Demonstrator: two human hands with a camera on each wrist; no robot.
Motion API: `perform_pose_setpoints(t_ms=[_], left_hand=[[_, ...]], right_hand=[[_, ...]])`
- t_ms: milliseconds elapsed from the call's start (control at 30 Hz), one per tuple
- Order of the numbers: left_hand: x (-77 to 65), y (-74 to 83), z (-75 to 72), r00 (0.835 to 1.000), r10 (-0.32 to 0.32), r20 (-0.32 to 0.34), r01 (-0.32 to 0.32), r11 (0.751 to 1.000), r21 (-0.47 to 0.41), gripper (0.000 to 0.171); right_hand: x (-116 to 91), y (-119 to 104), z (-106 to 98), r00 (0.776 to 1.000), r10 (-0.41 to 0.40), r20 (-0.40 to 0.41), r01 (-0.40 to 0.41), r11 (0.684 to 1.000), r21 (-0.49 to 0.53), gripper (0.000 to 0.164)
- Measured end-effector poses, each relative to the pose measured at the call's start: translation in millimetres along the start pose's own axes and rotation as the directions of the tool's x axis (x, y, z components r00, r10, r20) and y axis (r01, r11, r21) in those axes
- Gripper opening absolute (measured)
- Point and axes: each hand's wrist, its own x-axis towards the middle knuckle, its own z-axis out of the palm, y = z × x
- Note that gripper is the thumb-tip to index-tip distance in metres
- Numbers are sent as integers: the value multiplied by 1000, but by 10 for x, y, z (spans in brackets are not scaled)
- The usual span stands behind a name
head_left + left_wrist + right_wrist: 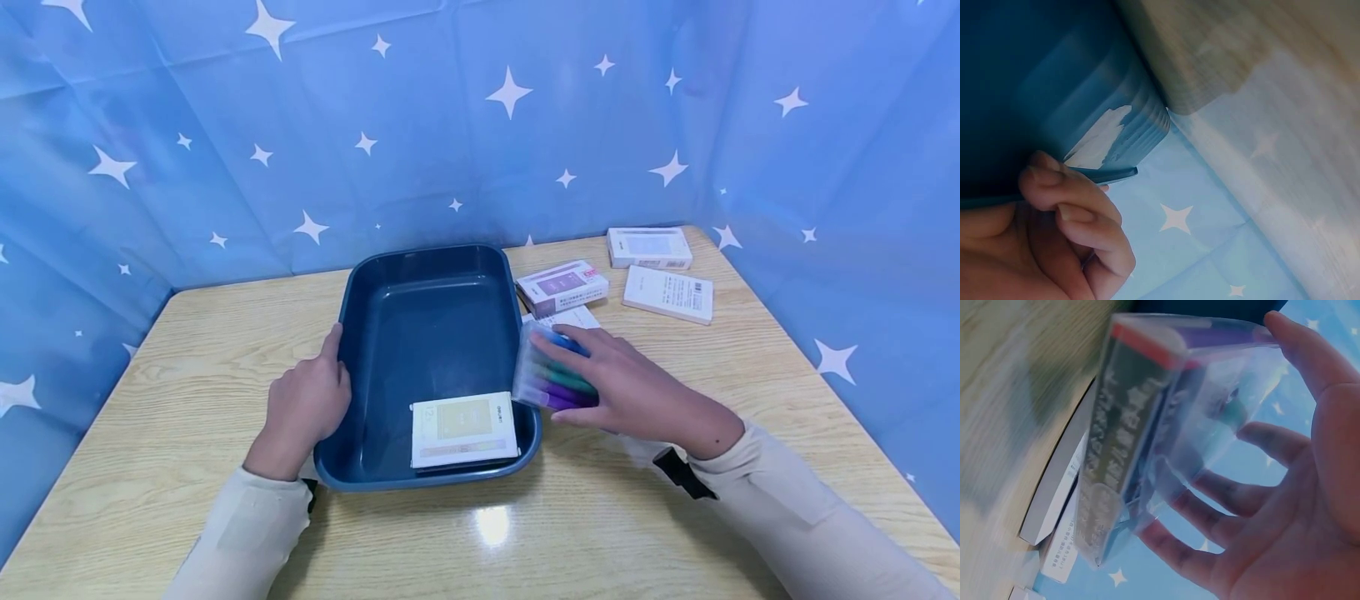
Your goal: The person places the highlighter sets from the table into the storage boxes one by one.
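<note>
A dark blue plastic tray (435,333) stands on the table. My left hand (307,396) grips its left rim; in the left wrist view, curled fingers (1088,219) lie right at the rim, below the tray's ribbed wall. My right hand (607,379) holds a clear case of coloured markers (551,375) between thumb and spread fingers, at the tray's right rim. The right wrist view shows this clear case (1141,425) tilted, with printed lettering along its side. Inside the tray, a white and yellow box (465,429) lies in the near right corner.
Right of the tray lies a white and purple box (562,285), partly over a white one (573,317). Two more white boxes, one upright on its side (649,248) and one flat (667,294), sit near the table's far right corner. A blue starred cloth (420,125) hangs behind.
</note>
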Motion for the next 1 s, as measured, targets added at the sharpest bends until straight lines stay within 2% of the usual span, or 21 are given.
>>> perform_pose_setpoints(t_ms=[467, 733, 1000], left_hand=[[2, -15, -6, 1000, -5, 5, 5, 1000, -1, 57], [6, -7, 6, 1000, -14, 17, 14, 1000, 3, 57], [7, 14, 5, 1000, -15, 13, 15, 1000, 0, 58]], right_hand=[[44, -13, 80, 998, -50, -37, 52, 996, 70, 84], [61, -26, 118, 999, -36, 0, 36, 994, 104, 83], [87, -49, 71, 999, -45, 6, 44, 995, 93, 82]])
